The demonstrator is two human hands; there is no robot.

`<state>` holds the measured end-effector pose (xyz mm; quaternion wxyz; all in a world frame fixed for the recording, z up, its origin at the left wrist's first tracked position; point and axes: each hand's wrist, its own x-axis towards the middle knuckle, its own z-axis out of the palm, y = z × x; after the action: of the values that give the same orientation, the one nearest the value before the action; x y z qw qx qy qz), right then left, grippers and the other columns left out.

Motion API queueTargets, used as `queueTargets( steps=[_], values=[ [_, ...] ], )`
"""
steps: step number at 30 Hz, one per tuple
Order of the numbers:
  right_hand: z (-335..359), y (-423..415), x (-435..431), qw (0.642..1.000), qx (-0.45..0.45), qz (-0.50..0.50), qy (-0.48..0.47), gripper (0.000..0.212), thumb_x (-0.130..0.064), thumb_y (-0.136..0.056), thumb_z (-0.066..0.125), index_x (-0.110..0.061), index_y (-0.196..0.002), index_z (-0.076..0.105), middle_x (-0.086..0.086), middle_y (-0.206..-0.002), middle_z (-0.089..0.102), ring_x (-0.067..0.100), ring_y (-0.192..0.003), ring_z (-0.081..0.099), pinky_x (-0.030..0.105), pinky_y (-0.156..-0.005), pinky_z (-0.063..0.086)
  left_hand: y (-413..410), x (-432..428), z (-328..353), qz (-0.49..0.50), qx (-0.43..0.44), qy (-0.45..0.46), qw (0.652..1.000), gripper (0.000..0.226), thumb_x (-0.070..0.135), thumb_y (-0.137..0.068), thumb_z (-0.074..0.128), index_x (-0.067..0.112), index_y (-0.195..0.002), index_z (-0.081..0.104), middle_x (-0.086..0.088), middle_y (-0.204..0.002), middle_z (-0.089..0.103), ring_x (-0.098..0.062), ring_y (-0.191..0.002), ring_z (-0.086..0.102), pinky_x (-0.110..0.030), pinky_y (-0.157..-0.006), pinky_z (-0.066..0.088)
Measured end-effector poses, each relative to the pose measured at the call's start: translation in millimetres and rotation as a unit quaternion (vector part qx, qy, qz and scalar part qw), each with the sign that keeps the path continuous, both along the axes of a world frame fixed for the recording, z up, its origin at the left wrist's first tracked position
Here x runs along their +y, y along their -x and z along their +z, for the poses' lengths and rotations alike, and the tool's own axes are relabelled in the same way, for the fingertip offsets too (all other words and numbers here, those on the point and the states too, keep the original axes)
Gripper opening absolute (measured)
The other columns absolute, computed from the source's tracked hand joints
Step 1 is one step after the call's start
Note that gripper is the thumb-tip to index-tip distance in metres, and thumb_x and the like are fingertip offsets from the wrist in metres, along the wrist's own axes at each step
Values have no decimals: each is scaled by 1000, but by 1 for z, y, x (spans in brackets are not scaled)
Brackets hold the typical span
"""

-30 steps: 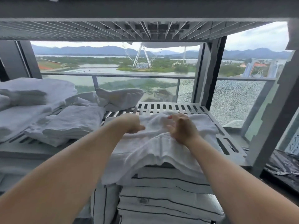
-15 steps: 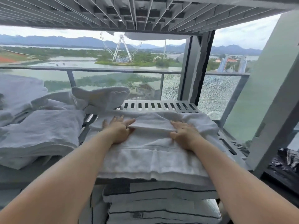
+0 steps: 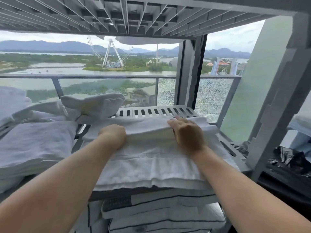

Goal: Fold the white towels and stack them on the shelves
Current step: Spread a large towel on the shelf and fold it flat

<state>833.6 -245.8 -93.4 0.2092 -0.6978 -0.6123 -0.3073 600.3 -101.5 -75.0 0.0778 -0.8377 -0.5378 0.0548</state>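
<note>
A white towel lies folded on the slatted grey shelf, its near edge hanging over the shelf front. My left hand is tucked under the towel's raised far fold, fingers hidden by the cloth. My right hand grips that same fold from the right, fingers curled over its edge. The fold stands lifted between both hands.
More white towels are piled on the shelf at the left, one crumpled towel behind them. Striped pillows fill the shelf below. A ribbed shelf hangs close overhead. A grey upright post stands at the right.
Both hands lay flat on the towel half a second ago. Now they hold its far layer lifted, the left hand slipped under it. The head moved closer and lower.
</note>
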Motion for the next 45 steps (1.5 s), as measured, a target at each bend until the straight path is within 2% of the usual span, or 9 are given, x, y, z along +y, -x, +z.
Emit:
queueTargets(
  steps=[6,12,16,20,29,33,35,39,45],
  values=[
    [-2,-4,-15,975,112,44,189,29,-30,-95,48,-25,-117,67,3,-112,72,26,-102,67,41,-85,56,-16,-20,34,-22,128,63,989,31,7,-87,56,4,-114,70,-13,-123,66,-32,-114,62,-44,-99,51],
    [-2,-2,-19,940,211,74,259,54,-22,-93,49,-17,-146,48,7,-153,45,21,-144,37,30,-119,23,-58,-57,4,-120,-218,65,966,47,38,-102,38,31,-148,40,-1,-159,35,-23,-145,34,-44,-119,27],
    [-6,-9,-35,984,151,53,85,29,-14,-88,54,-13,-112,71,11,-108,73,27,-101,67,39,-87,56,-74,-76,-22,-67,-125,68,988,67,70,-96,19,43,-156,10,3,-167,-3,-25,-154,-4,-58,-121,-2],
    [-6,-18,-54,994,108,-16,13,13,-20,-87,59,-16,-84,71,3,-76,71,21,-70,66,27,-57,50,-77,-74,-18,-23,-84,84,993,68,75,-93,15,49,-154,2,8,-166,-11,-26,-153,-9,-71,-114,0],
    [-8,-52,-35,927,248,-112,258,57,-32,-95,31,-11,-148,40,15,-156,35,31,-149,20,47,-123,9,-98,-75,-9,36,-72,110,991,77,76,-91,17,41,-157,-3,1,-166,-16,-30,-152,-14,-76,-110,-2],
    [2,-60,-20,954,208,-145,158,39,-21,-92,39,-10,-118,67,15,-116,69,32,-110,62,37,-91,49,-116,-62,24,-28,3,188,982,101,85,-83,36,16,-157,24,-12,-165,15,-32,-152,14,-47,-121,16],
    [14,-58,-15,975,150,-159,46,30,-20,-89,44,-6,-92,70,11,-83,70,29,-71,65,28,-54,39,-127,-52,44,-53,-4,239,970,97,83,-83,40,15,-151,40,-8,-160,33,-27,-145,32,-41,-116,24],
    [45,-50,1,984,108,-75,-117,23,-20,-79,43,-17,-60,55,4,-56,59,28,-50,57,25,-51,28,-146,-29,59,-113,-70,29,991,57,68,-92,45,19,-113,66,-6,-126,65,-27,-106,59,-37,-87,47],
    [45,-66,45,978,167,-111,53,28,-6,-88,49,-12,-108,67,10,-107,66,30,-93,64,31,-69,45,-156,11,34,-121,-146,-60,980,34,33,-93,55,22,-124,63,-6,-124,66,-28,-110,64,-38,-81,53]
  ],
)
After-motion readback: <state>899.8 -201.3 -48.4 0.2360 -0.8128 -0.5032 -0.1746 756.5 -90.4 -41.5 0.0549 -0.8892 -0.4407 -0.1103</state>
